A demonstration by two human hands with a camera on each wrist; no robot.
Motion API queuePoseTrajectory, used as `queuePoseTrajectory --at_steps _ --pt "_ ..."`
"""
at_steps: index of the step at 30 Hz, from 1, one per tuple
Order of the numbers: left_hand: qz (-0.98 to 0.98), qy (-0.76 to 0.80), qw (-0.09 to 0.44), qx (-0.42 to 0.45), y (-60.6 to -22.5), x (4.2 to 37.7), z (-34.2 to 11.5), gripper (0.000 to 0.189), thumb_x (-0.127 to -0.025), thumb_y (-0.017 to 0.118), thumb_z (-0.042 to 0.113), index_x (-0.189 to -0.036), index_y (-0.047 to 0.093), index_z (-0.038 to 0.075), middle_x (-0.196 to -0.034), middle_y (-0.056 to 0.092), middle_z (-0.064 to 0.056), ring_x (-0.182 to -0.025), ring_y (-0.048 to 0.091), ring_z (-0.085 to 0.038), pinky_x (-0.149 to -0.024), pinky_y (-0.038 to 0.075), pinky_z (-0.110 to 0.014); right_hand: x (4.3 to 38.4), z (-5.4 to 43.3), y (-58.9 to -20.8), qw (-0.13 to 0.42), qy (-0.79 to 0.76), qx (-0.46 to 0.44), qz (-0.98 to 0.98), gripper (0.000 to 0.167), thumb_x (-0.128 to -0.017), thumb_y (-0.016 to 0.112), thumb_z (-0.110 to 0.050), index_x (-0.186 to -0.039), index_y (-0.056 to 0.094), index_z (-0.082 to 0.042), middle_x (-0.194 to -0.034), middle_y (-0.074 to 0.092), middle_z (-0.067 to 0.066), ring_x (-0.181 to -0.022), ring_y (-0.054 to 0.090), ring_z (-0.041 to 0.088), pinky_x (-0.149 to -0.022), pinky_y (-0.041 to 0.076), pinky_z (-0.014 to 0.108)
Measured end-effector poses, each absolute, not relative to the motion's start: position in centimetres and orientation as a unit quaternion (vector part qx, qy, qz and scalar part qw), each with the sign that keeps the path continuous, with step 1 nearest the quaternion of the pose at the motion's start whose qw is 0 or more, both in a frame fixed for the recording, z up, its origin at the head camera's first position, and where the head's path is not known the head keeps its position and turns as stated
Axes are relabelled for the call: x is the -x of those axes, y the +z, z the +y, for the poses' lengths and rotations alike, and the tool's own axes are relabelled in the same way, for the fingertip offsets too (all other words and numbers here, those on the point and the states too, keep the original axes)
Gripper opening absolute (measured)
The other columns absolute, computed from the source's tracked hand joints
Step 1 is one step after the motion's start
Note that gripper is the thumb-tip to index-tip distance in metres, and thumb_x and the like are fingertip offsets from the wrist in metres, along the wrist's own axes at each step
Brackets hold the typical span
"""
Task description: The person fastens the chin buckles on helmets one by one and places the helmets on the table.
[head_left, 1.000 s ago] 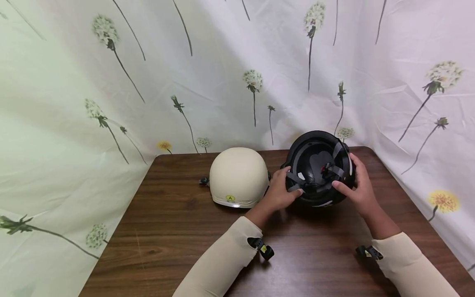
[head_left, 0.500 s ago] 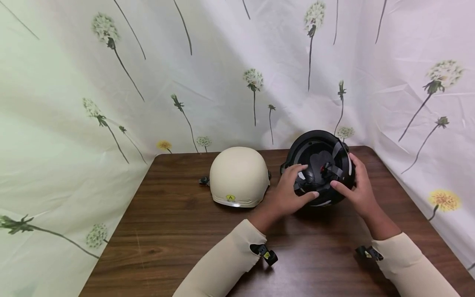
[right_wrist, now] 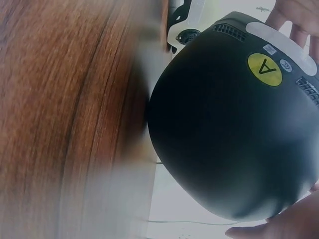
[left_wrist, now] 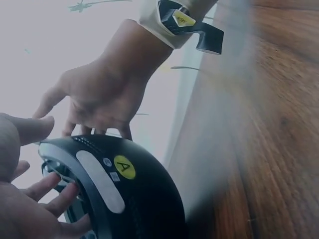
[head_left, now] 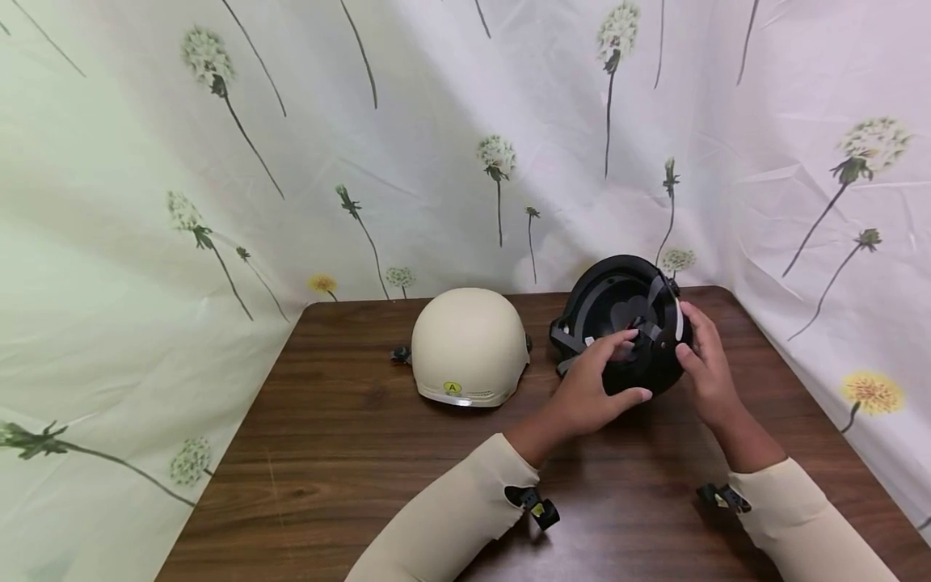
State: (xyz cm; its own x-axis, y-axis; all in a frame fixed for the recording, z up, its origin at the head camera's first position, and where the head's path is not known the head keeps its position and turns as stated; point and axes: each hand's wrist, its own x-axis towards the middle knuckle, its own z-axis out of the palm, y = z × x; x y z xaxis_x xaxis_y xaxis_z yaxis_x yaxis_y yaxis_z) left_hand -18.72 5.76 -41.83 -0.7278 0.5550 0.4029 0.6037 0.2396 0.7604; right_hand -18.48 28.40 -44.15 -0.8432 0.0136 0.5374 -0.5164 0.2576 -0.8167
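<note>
A black helmet (head_left: 643,368) lies tilted on its shell, its hollow inside facing up and left, with grey straps (head_left: 570,341) at the rim. My right hand (head_left: 709,360) holds its right side, fingers at the edge and thumb against the outer shell. My left hand (head_left: 592,384) is spread in front of the hollow, fingers reaching in over the straps and thumb apart below. In the left wrist view, left fingers (left_wrist: 57,196) reach into the rim. A round yellow "A" sticker (right_wrist: 264,69) and a pale strip (right_wrist: 281,40) mark the black shell in the right wrist view.
A cream helmet (head_left: 469,343) stands dome up to the left of the black one, a dark buckle (head_left: 400,354) poking out at its left. Both are on a dark wood table (head_left: 327,453). A dandelion-print curtain (head_left: 436,162) hangs behind and at the sides.
My left hand has left the black helmet's left rim and moved right, in front of the hollow. The helmet has turned somewhat, and my right thumb has shifted from inside the rim to the outer shell.
</note>
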Motion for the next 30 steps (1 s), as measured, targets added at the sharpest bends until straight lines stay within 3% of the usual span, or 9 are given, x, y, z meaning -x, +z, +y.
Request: queuePoseTrajectory --at_steps 8,17,21,30 --pt "-0.811 -0.445 0.031 0.379 -40.6 18.6 6.7 0.078 -0.099 0.077 0.022 -0.164 0.034 0.028 -0.147 0.055 -0.009 -0.125 0.063 -0.013 -0.104 0.049 -0.025 18.3 28.2 -43.9 0.243 0.576 -0.170 -0.762 0.054 -0.111 0.030 -0.020 -0.162 0.036 -0.002 -0.167 0.027 0.021 -0.146 0.027 0.013 -0.116 0.021 0.025" --pt "-0.833 -0.405 0.007 0.377 -39.5 18.9 7.7 0.070 -0.102 0.072 0.028 -0.163 0.037 0.028 -0.160 0.048 0.001 -0.144 0.046 -0.010 -0.111 0.045 -0.030 18.0 28.2 -43.6 0.235 0.573 -0.168 -0.767 0.053 -0.113 0.028 -0.018 -0.163 0.035 -0.002 -0.167 0.026 0.022 -0.146 0.027 0.013 -0.115 0.023 0.022" --pt "-0.842 -0.384 0.015 0.378 -39.1 18.9 8.1 0.065 -0.103 0.070 0.031 -0.161 0.041 0.024 -0.160 0.049 0.000 -0.145 0.045 -0.010 -0.113 0.043 -0.030 18.2 28.3 -43.5 0.235 0.563 -0.165 -0.775 0.053 -0.114 0.028 -0.018 -0.163 0.034 -0.002 -0.167 0.025 0.022 -0.146 0.027 0.011 -0.115 0.023 0.021" --pt "-0.858 -0.335 0.018 0.389 -39.0 19.3 8.4 0.067 -0.103 0.069 0.019 -0.163 0.039 0.026 -0.157 0.052 -0.001 -0.141 0.050 -0.012 -0.112 0.044 -0.029 18.3 28.3 -43.4 0.226 0.563 -0.170 -0.777 0.052 -0.114 0.026 -0.018 -0.163 0.034 -0.003 -0.168 0.026 0.018 -0.150 0.025 0.014 -0.115 0.021 0.023"
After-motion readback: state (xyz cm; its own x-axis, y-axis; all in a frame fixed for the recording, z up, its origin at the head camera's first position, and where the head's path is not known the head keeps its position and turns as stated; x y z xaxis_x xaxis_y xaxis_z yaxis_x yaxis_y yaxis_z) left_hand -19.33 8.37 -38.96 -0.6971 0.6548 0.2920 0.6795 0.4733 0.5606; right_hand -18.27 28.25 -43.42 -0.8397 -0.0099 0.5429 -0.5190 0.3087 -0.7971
